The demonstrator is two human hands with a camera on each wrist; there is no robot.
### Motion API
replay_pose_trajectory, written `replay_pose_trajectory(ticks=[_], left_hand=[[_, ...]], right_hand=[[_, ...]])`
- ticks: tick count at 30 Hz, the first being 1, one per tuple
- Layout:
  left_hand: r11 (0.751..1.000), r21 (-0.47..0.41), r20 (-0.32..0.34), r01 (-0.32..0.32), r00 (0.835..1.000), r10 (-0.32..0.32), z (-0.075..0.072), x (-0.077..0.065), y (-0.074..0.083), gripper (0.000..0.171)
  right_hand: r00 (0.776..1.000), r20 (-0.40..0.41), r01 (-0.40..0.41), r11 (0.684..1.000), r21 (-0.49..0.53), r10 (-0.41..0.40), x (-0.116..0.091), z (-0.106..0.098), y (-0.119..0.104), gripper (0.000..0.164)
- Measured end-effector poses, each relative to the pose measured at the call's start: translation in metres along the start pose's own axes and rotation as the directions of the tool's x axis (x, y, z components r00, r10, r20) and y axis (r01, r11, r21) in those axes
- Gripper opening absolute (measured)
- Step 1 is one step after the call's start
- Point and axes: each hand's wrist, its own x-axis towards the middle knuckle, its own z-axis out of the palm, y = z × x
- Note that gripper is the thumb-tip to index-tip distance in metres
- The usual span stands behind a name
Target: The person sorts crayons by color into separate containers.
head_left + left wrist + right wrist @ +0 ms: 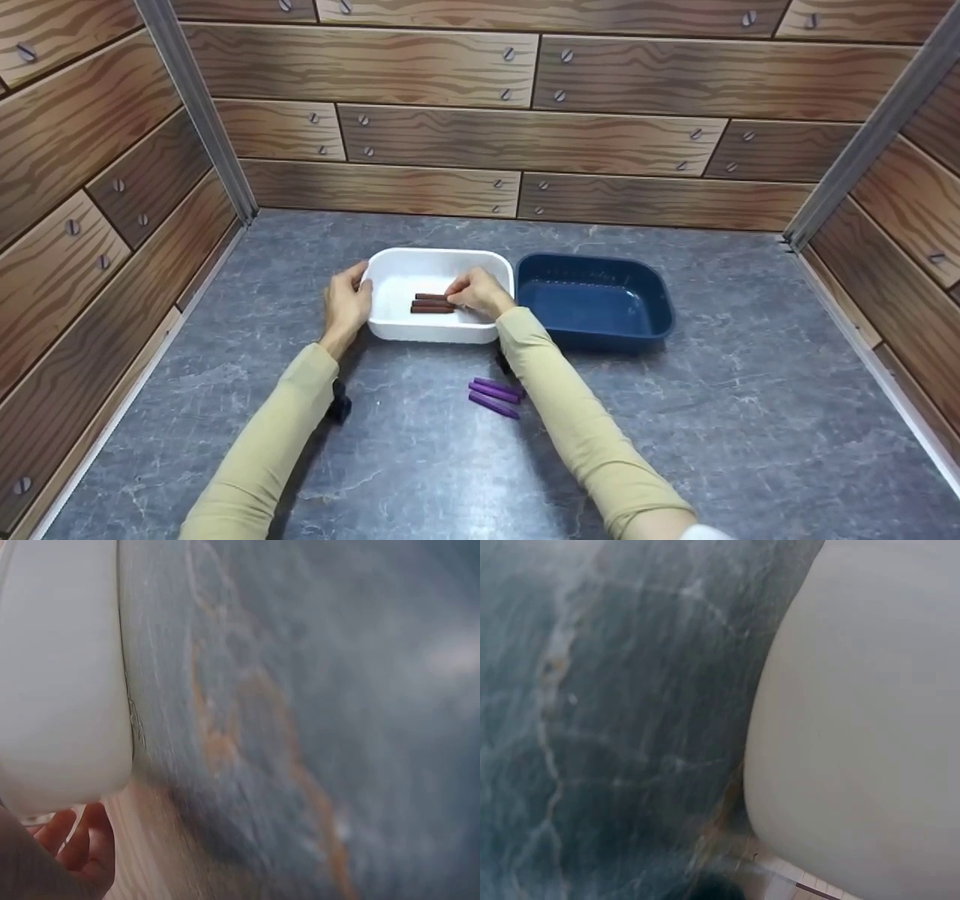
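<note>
A white plastic tub (442, 331) stands on the grey tabletop. At its left end, my left hand (346, 301) holds the wall near the rim; the left wrist view shows curved fingers (96, 840) against that end. My right hand (480, 291) reaches inside over the near right corner. Its thumb and fingertips pinch the right end of a brown crayon (430, 297). Beside that one, nearer to me on the tub floor, lie more brown crayons (432, 309), side by side. The right wrist view has only the tub's outer wall (855, 727) and tabletop, with the hand hidden.
A dark blue tub (592, 311) stands right against the white one's right side. Several purple crayons (493, 406) lie on the tabletop (420, 465) in front, partly behind my right forearm. Wood-patterned walls (450, 135) enclose the back and both sides.
</note>
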Motion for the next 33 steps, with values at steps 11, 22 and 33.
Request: replay_pose_trajectory(ticks=[11,22,33], left_hand=[[1.0,0.018,-0.002,-0.005,1.0,0.005,0.0003,0.0039,0.0034,0.041],[1.0,0.017,-0.009,0.009,1.0,-0.009,0.0014,0.0039,0.0023,0.041],[0.999,0.029,-0.003,0.016,1.0,-0.015,-0.0003,0.001,0.0017,0.041]], right_hand=[[0.999,-0.014,0.042,0.993,-0.113,-0.043,0.0003,-0.0043,-0.0031,0.016],[0.998,-0.025,0.047,0.993,-0.107,-0.05,0.0025,-0.0031,-0.0013,0.015],[0.997,-0.027,0.072,0.991,0.111,-0.07,0.0037,-0.004,-0.0029,0.019]])
